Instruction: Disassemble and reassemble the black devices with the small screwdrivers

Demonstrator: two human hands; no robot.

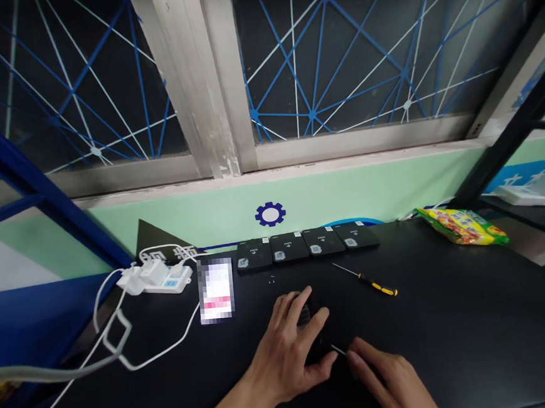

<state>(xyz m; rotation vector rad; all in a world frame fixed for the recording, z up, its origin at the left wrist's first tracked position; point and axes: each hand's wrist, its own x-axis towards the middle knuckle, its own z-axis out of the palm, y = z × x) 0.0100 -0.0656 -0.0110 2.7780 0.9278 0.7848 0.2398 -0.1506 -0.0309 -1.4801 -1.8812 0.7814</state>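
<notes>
My left hand (291,347) rests over a black, ribbed device (304,316) on the dark table, its spread fingers gripping the sides. Most of this device is hidden under the hand and blends with the table. Close to its lower right edge, my right hand (389,371) is closed around a thin metal tool (339,349). Only the tool's slim shaft shows, pointing left toward my left thumb; whatever handle it has is covered. Beyond my hands lies a screwdriver (370,282) with a yellow and black handle. A few tiny screws (271,279) sit further back.
Several flat black boxes (254,256) line the wall side. To the left are a blurred bright phone (216,290), a white power strip (168,280) and looping white cables (166,357). A yellow-green snack bag (463,225) lies at the back right.
</notes>
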